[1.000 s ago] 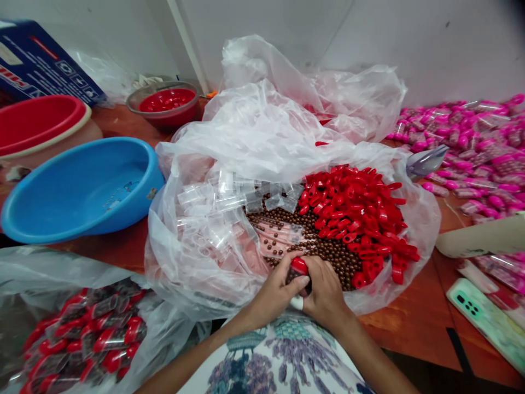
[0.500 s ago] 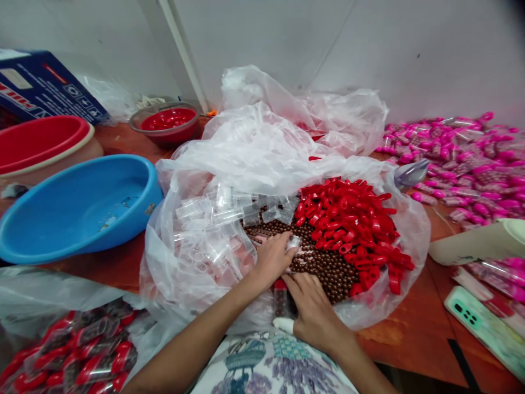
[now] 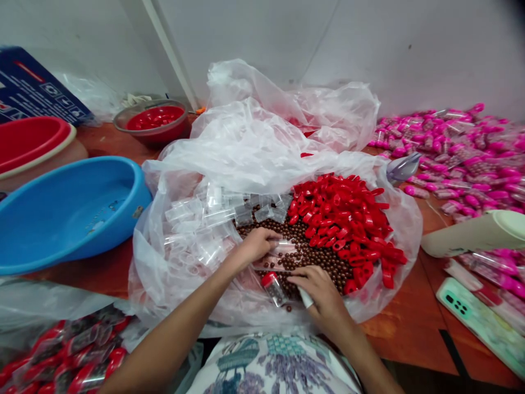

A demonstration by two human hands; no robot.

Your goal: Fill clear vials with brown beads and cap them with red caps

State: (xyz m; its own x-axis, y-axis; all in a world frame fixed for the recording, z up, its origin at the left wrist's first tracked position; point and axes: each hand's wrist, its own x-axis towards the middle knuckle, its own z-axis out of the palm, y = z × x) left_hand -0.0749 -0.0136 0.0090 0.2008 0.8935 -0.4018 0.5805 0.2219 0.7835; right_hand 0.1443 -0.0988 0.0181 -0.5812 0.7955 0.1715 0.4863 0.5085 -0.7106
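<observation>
My left hand [image 3: 259, 244] is closed on a clear plastic tube [image 3: 282, 244], which lies low over the brown beads [image 3: 332, 262]. To its right, my right hand [image 3: 320, 290] has its fingers apart at the edge of the beads, with a white wrap [image 3: 305, 297] on the thumb. Between my hands and nearer to me lies a clear tube with a red cap [image 3: 270, 279], touched by neither hand. Clear empty tubes [image 3: 211, 243] are heaped left of the beads, and red caps [image 3: 340, 210] right of them, all on a white plastic bag [image 3: 246, 148].
A blue basin [image 3: 74, 213] and a red basin [image 3: 33, 139] stand at left. Below them, a bag holds red-capped tubes [image 3: 88, 355]. Pink-capped tubes [image 3: 463, 158], a pale cylindrical bottle [image 3: 471, 235] and a phone [image 3: 479, 323] lie at right on the table [image 3: 404, 342].
My right hand has moved away from the red-capped tube, which now lies tilted by itself. My left hand has shifted slightly left with the clear tube. The whole view has shifted a little.
</observation>
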